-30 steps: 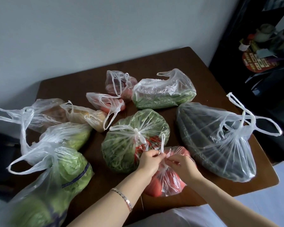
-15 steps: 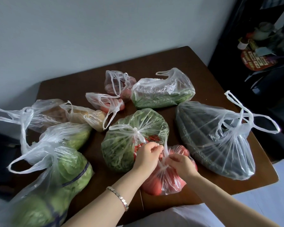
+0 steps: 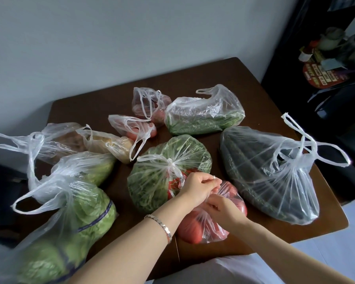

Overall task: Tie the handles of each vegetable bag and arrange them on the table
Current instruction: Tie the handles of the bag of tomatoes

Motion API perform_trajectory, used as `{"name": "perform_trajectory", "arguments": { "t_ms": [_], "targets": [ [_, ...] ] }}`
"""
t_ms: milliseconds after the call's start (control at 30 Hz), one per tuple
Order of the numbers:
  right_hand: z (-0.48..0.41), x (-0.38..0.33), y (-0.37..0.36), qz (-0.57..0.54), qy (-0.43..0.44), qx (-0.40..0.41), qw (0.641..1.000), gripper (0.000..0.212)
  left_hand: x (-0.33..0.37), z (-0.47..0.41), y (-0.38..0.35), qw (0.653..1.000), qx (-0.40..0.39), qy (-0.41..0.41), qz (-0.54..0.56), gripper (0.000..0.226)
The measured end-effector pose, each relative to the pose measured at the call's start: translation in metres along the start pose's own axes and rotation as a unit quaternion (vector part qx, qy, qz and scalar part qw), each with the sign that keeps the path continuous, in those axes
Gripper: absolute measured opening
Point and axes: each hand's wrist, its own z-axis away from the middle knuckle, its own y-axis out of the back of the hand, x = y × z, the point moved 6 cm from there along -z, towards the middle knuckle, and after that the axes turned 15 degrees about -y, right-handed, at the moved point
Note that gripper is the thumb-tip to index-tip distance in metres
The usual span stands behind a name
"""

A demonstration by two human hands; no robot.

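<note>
Left hand point(image 3: 199, 187), right hand point(image 3: 223, 208) pinch tomato bag point(image 3: 193, 228); near table point(image 3: 213, 78) edge

Dark wood bench point(image 3: 94, 107) holds clear bags: tomato bag point(image 3: 193, 230) near front edge, tied greens bag point(image 3: 152, 189) centre, big dark bag point(image 3: 254, 171) right, cabbage bag point(image 3: 90, 212) left.

Thin, crinkled, glossy clear plastic bags point(image 3: 264, 171) on smooth dark wooden table point(image 3: 103, 105).
</note>
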Motion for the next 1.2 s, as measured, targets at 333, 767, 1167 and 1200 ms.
{"name": "perform_trajectory", "arguments": {
  "t_ms": [333,767,1167,1200],
  "targets": [
    [-0.006,0.026,0.0,-0.221,-0.16,-0.002,0.962,0.02,-0.012,0.033,0.004,0.956,0.0,-0.162,-0.244,0.019],
    [0.005,0.024,0.009,-0.176,-0.121,0.103,0.971,0.02,-0.03,0.034,0.009,0.961,-0.046,-0.115,-0.248,0.023],
    [0.004,0.028,0.01,-0.225,-0.188,0.108,0.95,0.039,-0.055,0.03,0.007,0.987,-0.06,0.084,-0.119,0.018],
    [0.006,0.024,0.01,-0.211,-0.165,0.098,0.958,0.042,-0.056,0.03,0.008,0.986,-0.058,0.103,-0.115,0.019]
  ]
}}
